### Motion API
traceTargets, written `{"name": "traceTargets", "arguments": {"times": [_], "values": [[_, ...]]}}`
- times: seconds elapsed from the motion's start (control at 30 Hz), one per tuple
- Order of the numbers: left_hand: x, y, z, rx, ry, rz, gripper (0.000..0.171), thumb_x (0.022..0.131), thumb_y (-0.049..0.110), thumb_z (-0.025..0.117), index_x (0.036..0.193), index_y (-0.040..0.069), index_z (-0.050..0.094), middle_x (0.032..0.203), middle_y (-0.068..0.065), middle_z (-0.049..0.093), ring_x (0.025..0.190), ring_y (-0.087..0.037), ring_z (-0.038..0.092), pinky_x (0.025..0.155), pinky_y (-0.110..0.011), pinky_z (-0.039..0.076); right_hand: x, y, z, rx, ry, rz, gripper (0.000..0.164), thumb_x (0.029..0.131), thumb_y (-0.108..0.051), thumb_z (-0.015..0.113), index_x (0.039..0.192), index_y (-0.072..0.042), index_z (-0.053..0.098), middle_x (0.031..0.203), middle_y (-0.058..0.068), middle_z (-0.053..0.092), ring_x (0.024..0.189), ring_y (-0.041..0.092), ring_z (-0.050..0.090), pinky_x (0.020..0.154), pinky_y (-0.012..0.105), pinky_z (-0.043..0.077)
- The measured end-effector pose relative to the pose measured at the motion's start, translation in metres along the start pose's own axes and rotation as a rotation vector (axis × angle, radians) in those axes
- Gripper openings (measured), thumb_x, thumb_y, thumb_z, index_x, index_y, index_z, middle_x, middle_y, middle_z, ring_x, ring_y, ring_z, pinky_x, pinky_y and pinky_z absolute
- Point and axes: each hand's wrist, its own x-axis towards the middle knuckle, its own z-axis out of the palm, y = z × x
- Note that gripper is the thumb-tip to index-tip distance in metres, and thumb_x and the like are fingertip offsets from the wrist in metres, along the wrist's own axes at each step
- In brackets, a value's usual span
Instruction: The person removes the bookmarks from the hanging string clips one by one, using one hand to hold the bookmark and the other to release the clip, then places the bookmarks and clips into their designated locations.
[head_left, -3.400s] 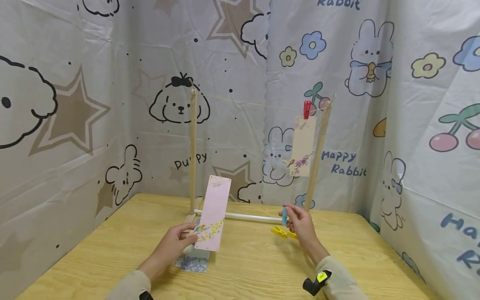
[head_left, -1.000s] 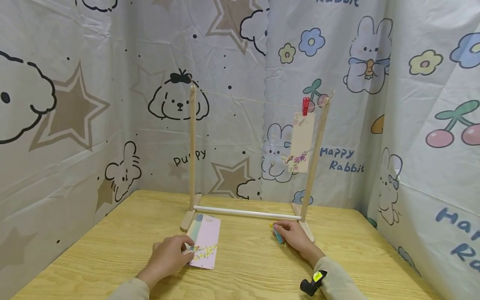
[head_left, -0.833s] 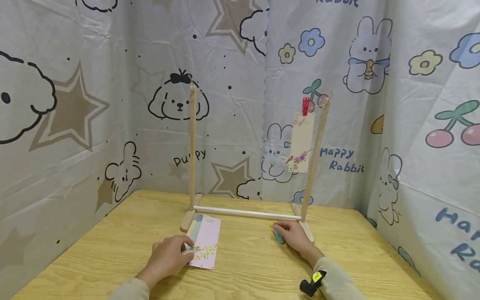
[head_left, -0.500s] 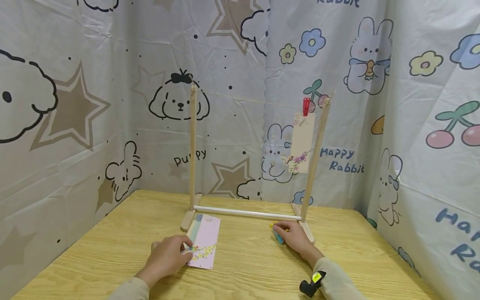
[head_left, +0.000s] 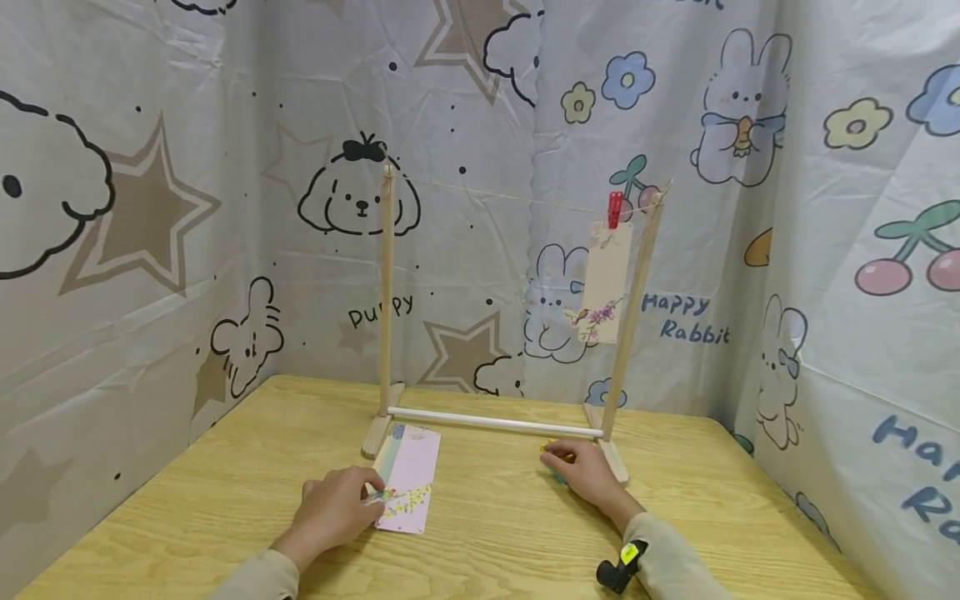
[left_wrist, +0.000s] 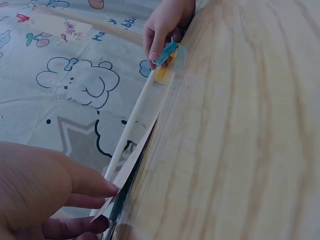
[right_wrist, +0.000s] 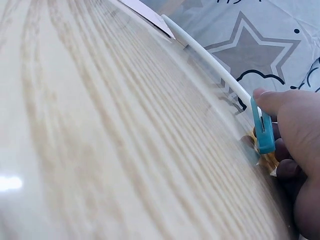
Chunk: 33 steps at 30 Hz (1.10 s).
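Note:
My left hand (head_left: 337, 504) pinches the lower left edge of a pink bookmark card (head_left: 417, 462) with yellow blossoms and a bird. The card lies low at the table, partly over a bluish-green card (head_left: 388, 458); the left wrist view shows its edge tilted slightly off the wood. My right hand (head_left: 588, 473) holds a blue clothespin (right_wrist: 265, 132) between thumb and fingers, just above the tabletop. Yellow clothespins (left_wrist: 162, 74) lie under and behind those fingers, mostly hidden. In the head view the hand covers most of the blue clothespin.
A wooden frame with two posts (head_left: 386, 292) and a white bottom rod (head_left: 495, 422) stands behind the hands. From its string (head_left: 495, 194) a cream card (head_left: 606, 279) hangs by a red clothespin (head_left: 615, 208). Printed curtains enclose the wooden table (head_left: 480, 542).
Since the oldest frame, my left hand has lowered the pink card onto the other card. The right hand has brought the blue clothespin down by the yellow ones and lately turned, hiding more of it.

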Motion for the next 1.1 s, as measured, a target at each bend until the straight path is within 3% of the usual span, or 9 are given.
{"name": "traceTargets", "arguments": {"times": [1.1], "values": [[0.002,-0.003,0.0,0.022,-0.038,-0.013,0.016,0.086,0.016,0.08,0.101,0.015,0.077,0.086,0.004,0.065,0.083,-0.02,0.058,0.08,-0.058,0.037,-0.002,-0.011,0.001,-0.064,-0.022,0.045,0.024,0.096,-0.026,0.077,0.115,-0.011,0.078,0.099,-0.007,0.073,0.088,0.013,0.065,0.08,0.039,0.053]]}}
